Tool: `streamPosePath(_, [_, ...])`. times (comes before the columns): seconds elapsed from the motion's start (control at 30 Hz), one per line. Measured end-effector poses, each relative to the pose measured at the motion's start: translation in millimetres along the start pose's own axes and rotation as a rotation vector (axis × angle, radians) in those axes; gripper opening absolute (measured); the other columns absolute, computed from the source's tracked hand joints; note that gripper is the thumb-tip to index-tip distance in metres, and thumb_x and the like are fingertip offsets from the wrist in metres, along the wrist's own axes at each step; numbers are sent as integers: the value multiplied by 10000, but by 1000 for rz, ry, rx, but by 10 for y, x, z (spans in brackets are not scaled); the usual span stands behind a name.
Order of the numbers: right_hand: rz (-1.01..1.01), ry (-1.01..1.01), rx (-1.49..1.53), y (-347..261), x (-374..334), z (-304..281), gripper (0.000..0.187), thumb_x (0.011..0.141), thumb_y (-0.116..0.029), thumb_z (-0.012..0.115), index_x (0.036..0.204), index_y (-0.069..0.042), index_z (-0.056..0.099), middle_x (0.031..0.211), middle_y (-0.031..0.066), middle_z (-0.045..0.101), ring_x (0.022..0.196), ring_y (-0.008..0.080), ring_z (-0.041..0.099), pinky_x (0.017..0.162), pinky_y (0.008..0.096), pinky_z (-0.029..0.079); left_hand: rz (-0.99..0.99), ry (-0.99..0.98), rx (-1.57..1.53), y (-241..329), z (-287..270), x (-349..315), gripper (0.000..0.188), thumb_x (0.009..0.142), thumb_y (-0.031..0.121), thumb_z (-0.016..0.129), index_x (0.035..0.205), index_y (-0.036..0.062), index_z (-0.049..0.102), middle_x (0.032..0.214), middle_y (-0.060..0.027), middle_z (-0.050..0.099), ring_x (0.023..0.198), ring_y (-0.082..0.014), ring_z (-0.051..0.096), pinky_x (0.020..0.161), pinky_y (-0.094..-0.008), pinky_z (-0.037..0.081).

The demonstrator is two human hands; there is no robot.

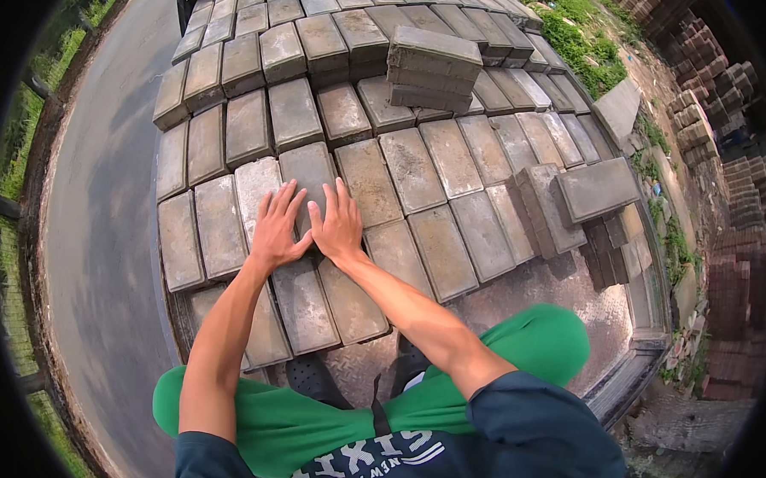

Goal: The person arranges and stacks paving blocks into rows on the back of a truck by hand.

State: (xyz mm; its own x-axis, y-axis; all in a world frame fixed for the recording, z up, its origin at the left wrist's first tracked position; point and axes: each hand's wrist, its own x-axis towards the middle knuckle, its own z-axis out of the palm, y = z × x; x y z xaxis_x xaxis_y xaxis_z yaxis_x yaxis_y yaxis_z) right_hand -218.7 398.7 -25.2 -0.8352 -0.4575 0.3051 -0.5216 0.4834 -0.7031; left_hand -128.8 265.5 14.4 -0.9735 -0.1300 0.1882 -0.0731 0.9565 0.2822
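**Left hand (pixel 279 228) and right hand (pixel 339 226) resting palm-down on a grey concrete paver (pixel 308 160)**

So both hands are open, fingers pretty straight and a bit spread, thumbs pointing in at each other. Neither one is wrapped around anything; can't tell if they're pressing. That grey paver sits near the front left of the load, with the left fingers over its left edge and the right ones over its right edge.

Biggest stuff first: a grey road (pixel 102 218) curves along the left side. Next to it there's a whole load of pavers (pixel 407 167) in tight rows, stepping up higher toward the back. They're on a patterned metal floor (pixel 560 302), bare near the front right. Then green trousers (pixel 537 340), knees bent wide. Upper middle, a little stack of pavers (pixel 433 69) pokes above its row. Smallest is a dark clog (pixel 310 377) with holes, between the knees.
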Motion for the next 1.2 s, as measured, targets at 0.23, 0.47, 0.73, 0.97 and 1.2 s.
streamPosePath(0.23, [-50,28,11,172,168,-50,483,992,-378,570,1326,-29,584,1357,206,586,1170,378,582,996,508,408,35,-34,53,50,51,87,854,796,558,680,1482,92,475,1598,-176,363,1504,-333,308,1242,-512,186])
streamPosePath(0.47, [-461,125,-358,1041,2269,-956,865,828,-465,780,1482,-60,384,1453,245,402,1338,402,397,1117,570,258,70,-96,-11,-148,-32,158,935,758,715,678,1398,56,503,1556,-198,374,1491,-362,306,1237,-532,180])
streamPosePath(0.73, [-309,-582,-662,1754,4240,-2077,1341,585,-663,874,1628,-215,161,1544,278,365,1414,437,392,1124,597,346,40,-155,-27,-130,-97,232,931,765,768,628,1376,71,543,1596,-167,360,1519,-316,274,1254,-519,152])
streamPosePath(0.97, [-231,-588,-721,1446,4120,-2022,1215,596,-589,874,1600,-228,292,1342,261,537,1252,437,539,1079,496,429,31,-165,-66,-119,-144,225,903,770,755,637,1381,95,552,1603,-138,363,1518,-303,282,1256,-513,158])
streamPosePath(1.2, [136,-334,-696,1101,3311,-1982,1160,589,-614,833,1584,-259,354,1328,261,540,1271,391,527,1043,513,402,35,-148,-44,-127,-112,220,914,770,760,630,1389,93,540,1606,-134,359,1521,-299,277,1259,-512,149])
